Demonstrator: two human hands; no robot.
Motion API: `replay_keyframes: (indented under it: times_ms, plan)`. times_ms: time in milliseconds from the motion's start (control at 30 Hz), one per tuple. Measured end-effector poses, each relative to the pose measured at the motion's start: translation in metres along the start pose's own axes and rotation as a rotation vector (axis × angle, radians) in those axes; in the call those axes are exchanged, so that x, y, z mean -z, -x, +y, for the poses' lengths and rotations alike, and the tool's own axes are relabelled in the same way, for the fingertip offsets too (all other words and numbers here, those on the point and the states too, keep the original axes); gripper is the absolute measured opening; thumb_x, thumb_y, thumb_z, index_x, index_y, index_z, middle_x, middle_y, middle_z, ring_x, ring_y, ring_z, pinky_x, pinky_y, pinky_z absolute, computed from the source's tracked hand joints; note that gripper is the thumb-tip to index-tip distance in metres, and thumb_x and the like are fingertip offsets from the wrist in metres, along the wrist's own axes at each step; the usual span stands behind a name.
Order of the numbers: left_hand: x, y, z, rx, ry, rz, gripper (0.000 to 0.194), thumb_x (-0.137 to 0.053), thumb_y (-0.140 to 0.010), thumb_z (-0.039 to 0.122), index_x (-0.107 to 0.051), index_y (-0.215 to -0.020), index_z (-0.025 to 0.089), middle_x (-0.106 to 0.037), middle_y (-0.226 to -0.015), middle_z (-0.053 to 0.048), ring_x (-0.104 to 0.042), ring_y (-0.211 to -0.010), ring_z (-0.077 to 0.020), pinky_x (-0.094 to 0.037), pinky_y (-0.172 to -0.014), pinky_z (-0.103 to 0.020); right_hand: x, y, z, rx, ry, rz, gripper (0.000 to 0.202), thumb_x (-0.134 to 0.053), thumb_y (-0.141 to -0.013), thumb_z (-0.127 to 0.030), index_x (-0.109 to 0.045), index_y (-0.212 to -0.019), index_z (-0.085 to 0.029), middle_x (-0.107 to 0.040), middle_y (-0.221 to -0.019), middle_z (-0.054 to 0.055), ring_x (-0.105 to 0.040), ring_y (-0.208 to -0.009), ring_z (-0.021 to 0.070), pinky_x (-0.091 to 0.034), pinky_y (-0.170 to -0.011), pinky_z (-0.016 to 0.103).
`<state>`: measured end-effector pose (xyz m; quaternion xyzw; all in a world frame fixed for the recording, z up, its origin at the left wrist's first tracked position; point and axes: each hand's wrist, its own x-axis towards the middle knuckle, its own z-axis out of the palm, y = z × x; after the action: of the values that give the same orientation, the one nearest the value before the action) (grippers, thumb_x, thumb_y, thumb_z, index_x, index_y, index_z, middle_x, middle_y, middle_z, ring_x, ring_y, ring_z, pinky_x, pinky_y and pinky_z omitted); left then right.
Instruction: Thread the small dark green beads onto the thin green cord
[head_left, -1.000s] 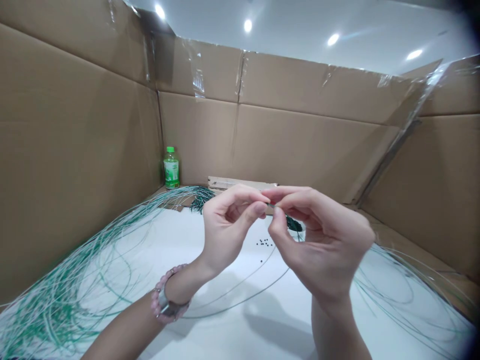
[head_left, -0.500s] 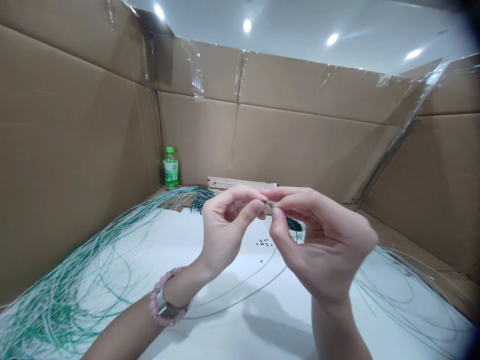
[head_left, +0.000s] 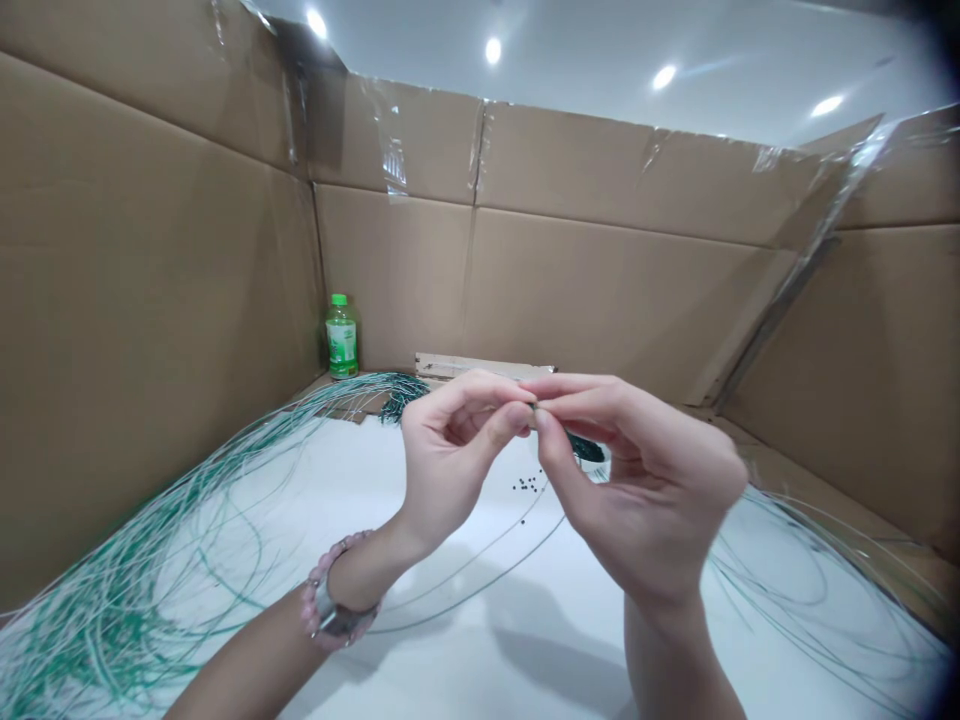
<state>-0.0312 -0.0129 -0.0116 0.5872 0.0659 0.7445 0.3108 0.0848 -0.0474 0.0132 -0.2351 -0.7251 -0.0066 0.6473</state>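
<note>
My left hand point(head_left: 450, 460) is closed in a pinch, thumb against index finger, on a tiny dark piece point(head_left: 533, 405) that mostly disappears behind the fingertips. Opposite it, my right hand point(head_left: 645, 480) pinches the end of a thin wire, its fingertips touching those of the left. Two thin wires point(head_left: 517, 565), one pale and one greenish, run from below the right hand down to the lower left over the white surface. Beneath the hands lie several small black bead-like pieces point(head_left: 525, 485). A dark green bundle point(head_left: 586, 447) is partly hidden behind the right hand.
A large tangle of green and white wires point(head_left: 112, 610) spreads along the left, its bunched ends point(head_left: 403, 395) at the back. More wires point(head_left: 802, 610) lie at the right. A green bottle point(head_left: 342, 340) stands in the back-left corner. Cardboard walls point(head_left: 600, 290) enclose the white tabletop point(head_left: 450, 670).
My right hand has moved slightly left, closing the gap between the two sets of fingertips. The coloured wire end seen between them before is now covered.
</note>
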Motion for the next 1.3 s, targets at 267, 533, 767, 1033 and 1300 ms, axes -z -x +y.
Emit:
replay_keyframes:
  times_ms: [267,533,767,1033,1300]
  plan:
    - [0.002,-0.004,-0.001,-0.022,-0.118,0.025,0.010,-0.065,-0.083,0.020,-0.072,-0.076,0.019,-0.073,-0.076,0.000,-0.066,-0.063,-0.0057,-0.055,-0.056,-0.012,0.001,-0.002,0.006,-0.174,-0.123,-0.044,0.013,-0.068,-0.075,-0.005,-0.069,-0.080,-0.017,-0.072,-0.086,0.001,-0.069,-0.082,0.0150,-0.063,-0.067,0.025]
    - [0.010,-0.008,-0.007,-0.202,-0.316,0.056,0.008,-0.064,-0.083,0.019,-0.070,-0.078,0.017,-0.073,-0.078,-0.002,-0.066,-0.067,-0.0079,-0.054,-0.056,-0.016,-0.017,0.002,0.012,-0.110,-0.127,0.070,0.014,-0.067,-0.077,-0.006,-0.069,-0.082,-0.019,-0.072,-0.084,0.000,-0.069,-0.080,0.0134,-0.062,-0.066,0.025]
    - [0.024,-0.017,-0.009,-0.475,-0.569,0.027,0.007,-0.065,-0.080,0.012,-0.068,-0.079,0.018,-0.069,-0.072,0.000,-0.061,-0.064,-0.0074,-0.049,-0.061,-0.018,-0.019,-0.002,0.018,-0.157,-0.150,-0.004,0.010,-0.063,-0.078,-0.009,-0.061,-0.082,-0.017,-0.072,-0.088,0.001,-0.069,-0.079,0.0108,-0.060,-0.064,0.019]
    - [0.017,-0.012,-0.019,-0.260,-0.401,-0.012,0.007,-0.064,-0.082,0.014,-0.066,-0.076,0.015,-0.065,-0.069,0.001,-0.059,-0.060,-0.0050,-0.048,-0.054,-0.014,0.011,-0.015,0.033,-0.368,-0.159,-0.408,0.014,-0.070,-0.073,-0.016,-0.069,-0.087,-0.015,-0.073,-0.084,0.002,-0.071,-0.077,0.0132,-0.060,-0.077,0.027]
    - [0.020,-0.015,-0.045,-0.006,-0.179,-0.076,0.015,-0.060,-0.086,0.029,-0.068,-0.081,0.017,-0.068,-0.074,-0.001,-0.062,-0.062,-0.0066,-0.052,-0.058,-0.016,0.008,-0.014,0.036,-0.360,-0.116,-0.300,0.007,-0.062,-0.081,-0.017,-0.066,-0.077,-0.014,-0.069,-0.073,0.001,-0.066,-0.069,0.0105,-0.056,-0.065,0.021]
